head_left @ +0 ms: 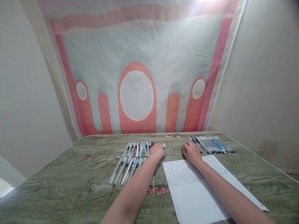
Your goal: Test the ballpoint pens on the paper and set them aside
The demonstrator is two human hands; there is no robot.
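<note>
My left hand (158,151) is at the right end of the upper row of pens (139,149), its fingers curled down. A light pen tip (163,145) sticks out just past these fingers, and the hand appears closed on that pen. Most of its shaft is hidden by the hand. My right hand (192,153) rests on the table beside the left end of another row of pens (211,144). Its fingers are bent but apart, with no object visible in them. The nearest black pens (195,141) lie just beyond its fingers, and I cannot tell whether they touch.
A second row of pens (125,170) lies nearer me on the left, partly behind my left forearm. A sheet of paper with handwriting (191,193) lies beneath my right forearm. The wood-patterned table (70,186) ends before a pink and grey wall hanging (137,37).
</note>
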